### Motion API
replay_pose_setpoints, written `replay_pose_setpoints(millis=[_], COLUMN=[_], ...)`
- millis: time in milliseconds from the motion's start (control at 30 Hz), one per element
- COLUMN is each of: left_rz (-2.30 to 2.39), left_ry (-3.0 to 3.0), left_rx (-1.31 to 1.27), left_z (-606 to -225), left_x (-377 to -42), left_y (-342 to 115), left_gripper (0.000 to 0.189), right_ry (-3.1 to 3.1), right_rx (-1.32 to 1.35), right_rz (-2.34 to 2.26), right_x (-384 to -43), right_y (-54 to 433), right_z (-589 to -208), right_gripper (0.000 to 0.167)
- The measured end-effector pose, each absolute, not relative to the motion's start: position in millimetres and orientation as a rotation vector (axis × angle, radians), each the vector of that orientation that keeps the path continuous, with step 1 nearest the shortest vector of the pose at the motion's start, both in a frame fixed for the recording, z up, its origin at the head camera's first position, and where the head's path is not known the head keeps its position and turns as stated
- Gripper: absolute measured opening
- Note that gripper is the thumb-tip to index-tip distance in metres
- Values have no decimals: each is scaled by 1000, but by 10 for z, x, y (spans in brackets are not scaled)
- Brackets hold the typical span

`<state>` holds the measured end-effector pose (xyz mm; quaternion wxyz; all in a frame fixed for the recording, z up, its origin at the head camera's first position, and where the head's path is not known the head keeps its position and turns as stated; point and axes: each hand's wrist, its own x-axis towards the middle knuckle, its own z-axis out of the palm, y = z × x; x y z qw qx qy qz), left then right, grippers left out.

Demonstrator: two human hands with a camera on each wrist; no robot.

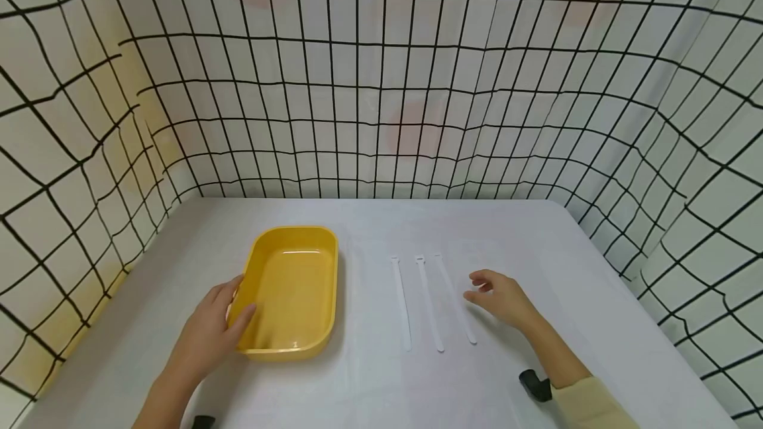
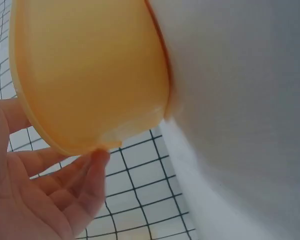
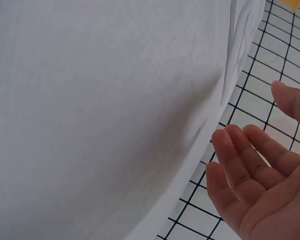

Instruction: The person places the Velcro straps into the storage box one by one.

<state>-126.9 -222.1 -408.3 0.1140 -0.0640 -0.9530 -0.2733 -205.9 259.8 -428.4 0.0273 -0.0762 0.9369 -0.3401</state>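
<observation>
A yellow rectangular plastic tray (image 1: 292,296) with rounded corners sits left of centre, nothing visible inside it. My left hand (image 1: 205,333) holds its left rim, thumb over the inner side and fingers along the outer wall. In the left wrist view the fingertips touch the tray wall (image 2: 95,75). Right of the tray lie a left white strip (image 1: 402,303), a middle white strip (image 1: 430,306) and a right white strip (image 1: 457,303), flat and narrow; small heads show at the far ends of two. Beside the right strip hovers my right hand (image 1: 505,298), fingers loosely bent, holding nothing.
A white cloth (image 1: 381,389) covers the table. Black grid netting (image 1: 381,85) over white sheeting rises behind the table and along both sides. A black wrist device (image 1: 535,386) sits by the right forearm, with a pale yellow sleeve (image 1: 590,406) behind it.
</observation>
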Motion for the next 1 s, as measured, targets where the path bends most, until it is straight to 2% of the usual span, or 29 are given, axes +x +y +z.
replay_pose_setpoints(millis=[267, 1000], left_rz=[-824, -1050], left_ry=[-2846, -2837], left_rx=[-116, -66], left_z=[-4118, -4194], left_x=[-1234, -1199], left_y=[-2290, -2360], left_gripper=[59, 57], right_ry=[2899, 2874], right_rx=[-232, -6], right_rz=[-1033, -893], right_x=[-2107, -2172], right_y=[2540, 2286], right_z=[-4304, -4387], right_gripper=[42, 26])
